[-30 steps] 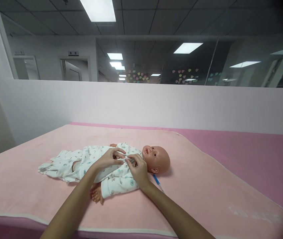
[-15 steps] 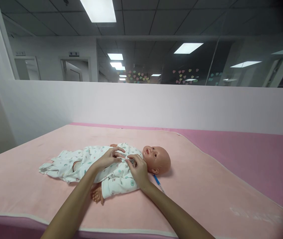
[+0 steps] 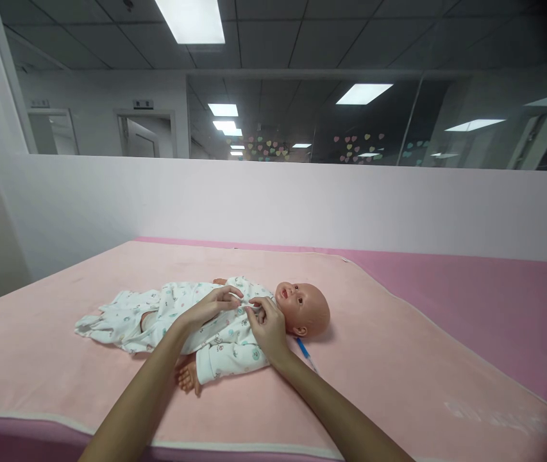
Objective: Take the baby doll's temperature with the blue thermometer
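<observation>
**Both hands pinching the romper at the doll's collar**

A baby doll (image 3: 297, 305) lies on its back at the centre of the frame, head to the right, on a pink mat (image 3: 398, 359). It wears a white printed romper (image 3: 215, 333). The left hand (image 3: 210, 307) and right hand (image 3: 266, 324) meet over the chest, just left of the chin. On each, thumb and forefinger are pressed together on a small fold of the romper's front edge; the other fingers are loosely curled. Whether a snap or button sits between the fingertips is too small to tell.

What could go wrong, as a judgement: the fabric is thin and slack, so a pinch this fine could slip off one edge and let the front fall open. Pulling the two edges unevenly could mismatch the closure. A tug toward the lower part of the frame could also drag the light doll across the mat. A blue pen-like stick (image 3: 303, 350) lies just below the head, near the right wrist, and could be knocked aside.

No box, tray or other container is in view, so nothing is held in one.
</observation>
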A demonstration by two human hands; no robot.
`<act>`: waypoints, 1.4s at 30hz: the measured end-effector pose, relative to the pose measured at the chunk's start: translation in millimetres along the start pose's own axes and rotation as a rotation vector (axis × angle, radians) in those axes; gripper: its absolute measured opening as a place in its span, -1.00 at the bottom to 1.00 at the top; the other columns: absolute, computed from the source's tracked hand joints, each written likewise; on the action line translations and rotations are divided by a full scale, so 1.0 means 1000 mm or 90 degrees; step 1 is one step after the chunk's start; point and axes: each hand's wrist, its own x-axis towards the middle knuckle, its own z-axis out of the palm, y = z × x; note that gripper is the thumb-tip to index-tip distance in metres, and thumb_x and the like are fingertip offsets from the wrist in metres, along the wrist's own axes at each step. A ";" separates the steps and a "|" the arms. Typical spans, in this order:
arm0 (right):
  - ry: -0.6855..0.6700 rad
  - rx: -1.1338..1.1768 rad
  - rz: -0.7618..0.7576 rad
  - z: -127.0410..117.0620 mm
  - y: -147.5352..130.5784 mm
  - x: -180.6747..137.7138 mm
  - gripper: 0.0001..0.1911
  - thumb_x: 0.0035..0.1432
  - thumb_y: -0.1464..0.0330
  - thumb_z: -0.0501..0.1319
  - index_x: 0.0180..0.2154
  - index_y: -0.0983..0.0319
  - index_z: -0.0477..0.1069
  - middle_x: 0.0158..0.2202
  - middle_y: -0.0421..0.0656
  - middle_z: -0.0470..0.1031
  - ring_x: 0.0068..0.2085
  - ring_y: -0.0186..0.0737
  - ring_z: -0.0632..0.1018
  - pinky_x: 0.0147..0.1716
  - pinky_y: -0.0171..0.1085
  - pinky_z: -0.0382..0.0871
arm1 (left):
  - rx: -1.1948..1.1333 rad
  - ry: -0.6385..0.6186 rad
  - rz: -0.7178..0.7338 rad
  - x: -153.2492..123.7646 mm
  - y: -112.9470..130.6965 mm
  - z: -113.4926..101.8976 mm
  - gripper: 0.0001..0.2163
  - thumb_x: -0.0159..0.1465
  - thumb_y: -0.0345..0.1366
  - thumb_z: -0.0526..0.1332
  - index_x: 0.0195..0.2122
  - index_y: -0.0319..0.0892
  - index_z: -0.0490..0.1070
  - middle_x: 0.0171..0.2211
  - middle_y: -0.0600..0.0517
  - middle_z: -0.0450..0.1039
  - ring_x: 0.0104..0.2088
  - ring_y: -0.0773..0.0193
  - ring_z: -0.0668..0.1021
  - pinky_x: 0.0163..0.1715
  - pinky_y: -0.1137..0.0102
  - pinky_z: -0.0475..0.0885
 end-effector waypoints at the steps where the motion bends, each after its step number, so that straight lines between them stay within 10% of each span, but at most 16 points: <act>1: -0.009 -0.007 -0.009 0.000 -0.001 0.000 -0.90 0.04 0.35 0.13 -0.35 0.22 0.35 -0.44 -0.23 0.39 -0.56 -0.39 0.30 -0.48 -0.37 0.20 | 0.000 0.012 0.003 0.001 -0.002 0.000 -0.77 0.08 -0.28 0.19 -0.21 -0.14 0.34 -0.37 0.06 0.37 -0.28 0.28 0.41 -0.23 0.41 0.25; 14: -0.016 -0.050 0.011 0.001 -0.001 0.001 -0.85 0.04 0.30 0.12 -0.34 0.22 0.36 -0.45 -0.21 0.41 -0.49 -0.34 0.38 -0.50 -0.37 0.19 | 0.048 0.059 0.047 0.006 -0.011 -0.003 -0.70 0.01 -0.36 0.22 -0.18 -0.20 0.34 -0.31 0.01 0.33 -0.54 0.49 0.28 -0.51 0.51 0.22; 33: -0.132 -0.148 -0.111 0.017 -0.033 0.011 -0.69 0.09 0.46 0.01 -0.12 0.14 0.33 -0.29 -0.19 0.49 -0.35 -0.28 0.48 -0.42 -0.35 0.25 | -0.017 -0.034 -0.091 -0.019 -0.013 -0.055 -0.68 -0.03 -0.35 0.28 -0.19 -0.19 0.45 -0.41 0.03 0.47 -0.37 0.32 0.45 -0.26 0.43 0.30; 42: -0.159 -0.236 -0.150 0.036 -0.039 0.009 -0.85 -0.03 0.44 0.05 -0.36 0.19 0.35 -0.40 -0.19 0.36 -0.55 -0.37 0.34 -0.61 -0.35 0.02 | -0.076 -0.021 -0.063 -0.012 -0.023 -0.052 -0.75 -0.06 -0.46 0.22 -0.29 -0.23 0.46 -0.47 0.06 0.41 -0.42 0.37 0.43 -0.33 0.47 0.28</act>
